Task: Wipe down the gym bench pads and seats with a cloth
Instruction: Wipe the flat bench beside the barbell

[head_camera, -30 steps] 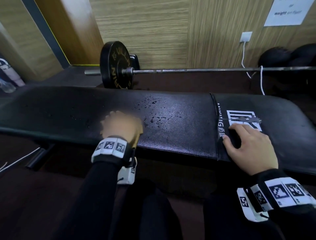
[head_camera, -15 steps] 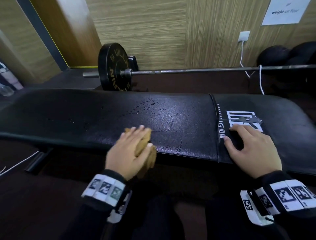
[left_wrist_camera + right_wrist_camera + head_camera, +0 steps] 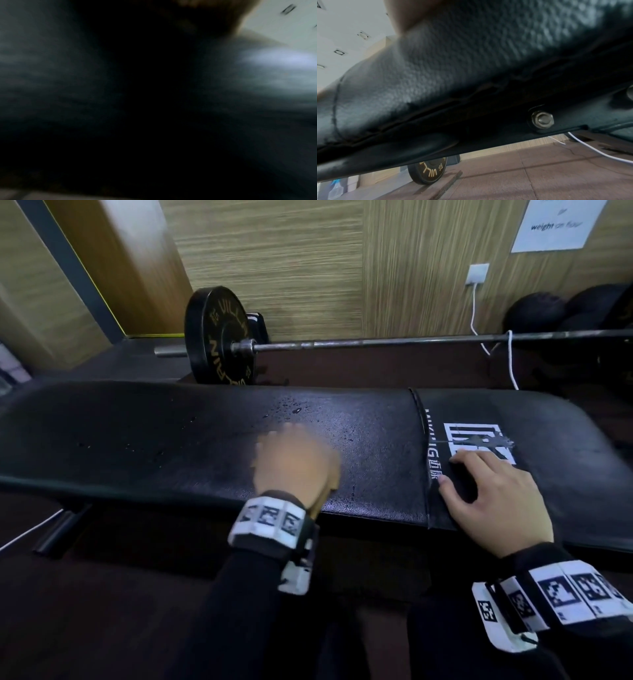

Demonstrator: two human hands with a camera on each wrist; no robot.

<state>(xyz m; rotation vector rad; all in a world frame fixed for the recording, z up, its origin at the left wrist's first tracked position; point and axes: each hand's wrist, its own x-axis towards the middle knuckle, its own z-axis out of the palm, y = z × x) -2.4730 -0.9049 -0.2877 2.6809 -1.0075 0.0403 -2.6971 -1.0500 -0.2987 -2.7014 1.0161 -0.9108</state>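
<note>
The long black bench pad runs across the head view, with water droplets on its middle. My left hand is blurred and presses flat on the pad near its front edge. A tan sliver of the cloth shows at its right side; the rest is hidden under the palm. My right hand rests open on the seat section, fingers spread by the white logo. The left wrist view is dark and smeared. The right wrist view shows the pad's underside edge.
A barbell with a black plate lies on the floor behind the bench. A white cable hangs from a wall socket. Dark balls sit at the back right. The bench foot sticks out low left.
My left hand with the cloth swept from the pad's left-middle to the front edge, then back up and right onto the top. The right hand stayed put.
</note>
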